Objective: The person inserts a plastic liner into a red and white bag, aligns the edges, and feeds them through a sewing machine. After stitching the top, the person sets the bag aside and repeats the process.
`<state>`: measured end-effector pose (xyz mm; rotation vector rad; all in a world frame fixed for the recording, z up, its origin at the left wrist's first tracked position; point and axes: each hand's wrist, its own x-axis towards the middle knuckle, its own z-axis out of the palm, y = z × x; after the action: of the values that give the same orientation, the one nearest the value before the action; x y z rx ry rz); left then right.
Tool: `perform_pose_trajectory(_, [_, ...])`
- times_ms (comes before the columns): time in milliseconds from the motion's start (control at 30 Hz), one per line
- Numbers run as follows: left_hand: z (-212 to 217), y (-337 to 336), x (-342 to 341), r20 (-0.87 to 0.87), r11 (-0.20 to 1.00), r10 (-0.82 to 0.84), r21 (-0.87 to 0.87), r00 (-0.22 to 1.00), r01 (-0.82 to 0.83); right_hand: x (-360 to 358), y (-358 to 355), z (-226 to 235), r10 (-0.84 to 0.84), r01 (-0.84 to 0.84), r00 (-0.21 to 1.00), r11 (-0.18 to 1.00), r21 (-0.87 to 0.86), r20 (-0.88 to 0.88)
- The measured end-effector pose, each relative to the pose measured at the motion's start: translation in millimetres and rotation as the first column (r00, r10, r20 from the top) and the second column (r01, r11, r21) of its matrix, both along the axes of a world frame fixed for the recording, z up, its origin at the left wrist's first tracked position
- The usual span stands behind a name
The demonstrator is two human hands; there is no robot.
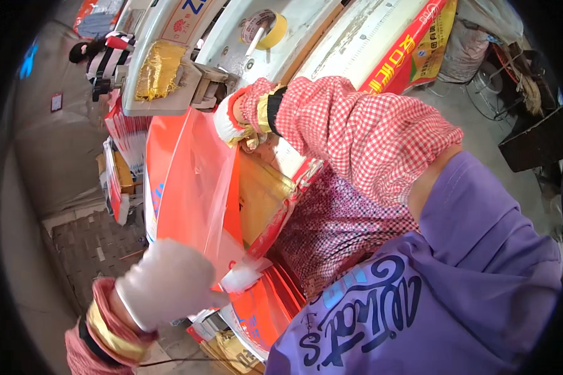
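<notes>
A long red plastic bag (pixel 162 156) with a clear film liner (pixel 203 169) stretches from under the sewing machine head (pixel 169 56) down toward me. My right hand (pixel 234 125), in a white and red glove with gold tape at the fingers, is closed at the bag's upper edge beside the machine head. Its fingertips are partly hidden. My left hand (pixel 169 281), in a pale glove, hovers over the lower end of the bag with its thumb apart from the fingers. Close to that thumb lies a bunched white piece of film (pixel 244 276). The left fingers are slightly blurred.
More red bags (pixel 269 300) are stacked below, by my lap. A yellow tape roll (pixel 269 31) lies on the machine's pale bed. Folded packs (pixel 122 134) stand at the left. Behind my right arm are a white sack (pixel 472 50) and a dark box (pixel 535 140).
</notes>
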<state>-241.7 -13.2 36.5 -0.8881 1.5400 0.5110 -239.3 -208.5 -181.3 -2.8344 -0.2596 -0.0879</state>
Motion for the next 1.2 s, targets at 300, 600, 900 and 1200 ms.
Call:
perform_pose_trajectory(300, [-88, 13, -73, -0.471, 0.985, -0.115, 0.057, 0.875, 0.16, -31, 130, -22, -0.837, 0.693, 0.522, 0.529, 0.49, 0.167])
perform_pose_trajectory(600, [-45, -20, -48, -0.182, 0.999, 0.043, 0.039, 0.982, -0.036, -7, 130, -30, -0.932, 0.872, 0.349, 0.359, 0.334, 0.091])
perform_pose_trajectory(900, [-56, 35, -56, -0.426, 0.972, -0.23, -0.062, 0.875, 0.225, 11, 98, -17, -0.821, 0.751, 0.569, 0.539, 0.381, 0.039])
perform_pose_trajectory(1200, [-36, -3, -59, -0.117, 0.998, -0.064, 0.02, 0.991, 0.066, -3, 98, -6, -0.682, 0.641, 0.729, 0.707, 0.299, 0.051])
